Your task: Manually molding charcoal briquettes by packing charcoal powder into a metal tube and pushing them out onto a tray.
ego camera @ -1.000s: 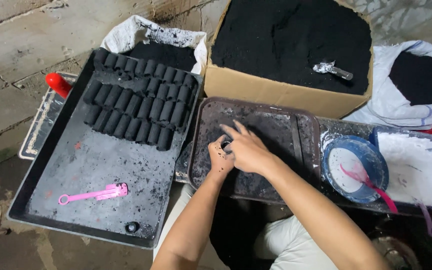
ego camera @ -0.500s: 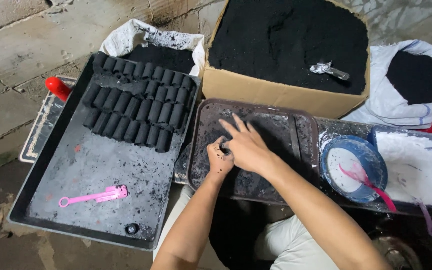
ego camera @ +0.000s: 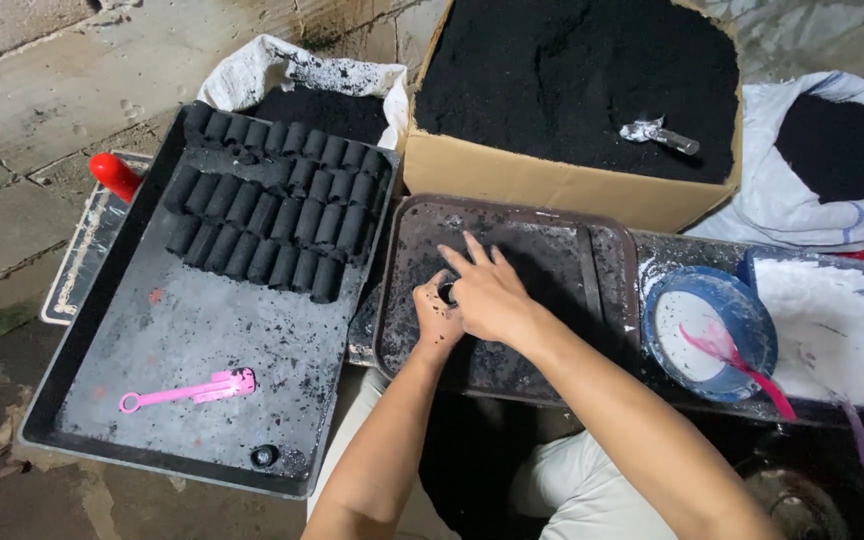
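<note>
Both hands are blackened with dark powder and meet over a dark rectangular tray [ego camera: 562, 230] in front of me. My left hand [ego camera: 433, 318] is closed around a small black cylinder [ego camera: 447, 293], of which only the top shows. My right hand [ego camera: 490, 290] lies flat against that cylinder from the right, fingers spread and pointing up-left. Left of them a large black tray [ego camera: 167, 360] carries rows of black cylindrical briquettes [ego camera: 277, 212] at its far end.
A pink plastic tool [ego camera: 192, 390] lies on the large tray. Behind stand a cardboard box of black powder [ego camera: 572, 90] with a metal scoop [ego camera: 660, 133], and two white sacks [ego camera: 802, 200] [ego camera: 297, 75]. A blue bowl of white powder [ego camera: 712, 330] sits right; a red handle [ego camera: 114, 175] left.
Both hands stay together over the dark tray. The right hand's fingers have shifted slightly over the cylinder. Nothing else has moved.
</note>
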